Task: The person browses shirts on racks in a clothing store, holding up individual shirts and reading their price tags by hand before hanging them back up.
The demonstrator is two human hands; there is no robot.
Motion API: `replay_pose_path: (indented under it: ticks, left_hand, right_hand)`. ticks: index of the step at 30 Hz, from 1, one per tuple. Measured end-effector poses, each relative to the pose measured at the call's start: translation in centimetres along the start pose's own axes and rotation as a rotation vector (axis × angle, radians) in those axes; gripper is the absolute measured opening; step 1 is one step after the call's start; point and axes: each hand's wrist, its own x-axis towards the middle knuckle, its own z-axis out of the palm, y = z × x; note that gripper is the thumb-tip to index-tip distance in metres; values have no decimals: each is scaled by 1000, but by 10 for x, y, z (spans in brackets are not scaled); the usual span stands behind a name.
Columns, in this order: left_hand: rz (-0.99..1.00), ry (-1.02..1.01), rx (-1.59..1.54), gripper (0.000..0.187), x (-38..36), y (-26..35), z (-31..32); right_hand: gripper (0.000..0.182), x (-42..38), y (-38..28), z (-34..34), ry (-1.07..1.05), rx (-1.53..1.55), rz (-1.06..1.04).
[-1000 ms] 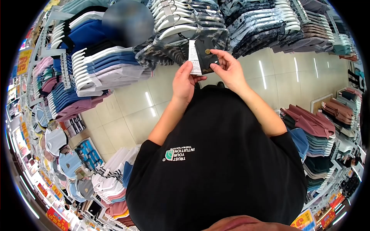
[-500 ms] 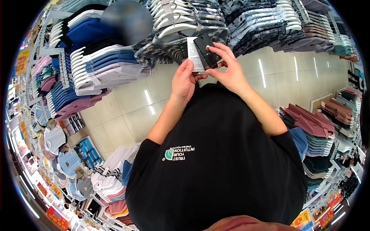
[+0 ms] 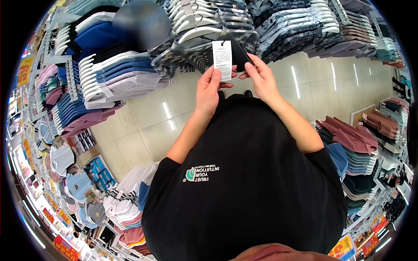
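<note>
A white printed tag (image 3: 222, 58) is pinched between the thumb and fingers of my left hand (image 3: 208, 90), its text side facing up. Just to its right, my right hand (image 3: 262, 79) grips the edge of a black tag (image 3: 239, 54), which lies partly behind the white one. Both tags hang in front of a grey camouflage shirt (image 3: 191, 50) on a white hanger (image 3: 201, 31), at the front of a row of similar shirts.
Racks of hanging shirts (image 3: 300, 26) run along the top. Blue and lilac garments (image 3: 126, 76) hang at the left. Tiled floor (image 3: 143, 126) shows below them. Folded or hung pink clothes (image 3: 348, 132) are at the right, and blue boxes (image 3: 99, 173) at lower left.
The white tag now lies over the black one and shows fully. My right hand has shifted slightly down and right, and the black tag has turned and slid behind to the right.
</note>
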Motion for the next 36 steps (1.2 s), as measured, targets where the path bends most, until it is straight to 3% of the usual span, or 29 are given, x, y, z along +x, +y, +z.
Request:
replay_pose_path:
  ticks: [4, 11, 16, 20, 23, 25, 32, 36]
  left_hand:
    - [12, 23, 29, 37, 0, 1, -6]
    - [6, 95, 18, 36, 0, 2, -10]
    - [23, 104, 5, 38, -1, 2, -3]
    - [50, 14, -149, 38, -4, -6, -2]
    - [83, 42, -200, 39, -4, -8, 3]
    - [76, 25, 116, 37, 0, -18, -5]
    - [107, 104, 101, 36, -1, -11, 4]
    - [99, 51, 22, 38, 2, -10, 4]
  right_hand:
    - [39, 5, 2, -4, 19, 197, 53]
    - [36, 5, -6, 1, 59, 211, 53]
    - [30, 4, 0, 0, 160, 51, 32]
    - [29, -3, -4, 6, 110, -101, 39]
    - [27, -4, -7, 10, 63, -253, -116]
    - [28, -5, -12, 10, 62, -310, -125]
    - [30, -4, -17, 10, 68, -405, -177]
    - [31, -4, -20, 8, 45, -446, -210]
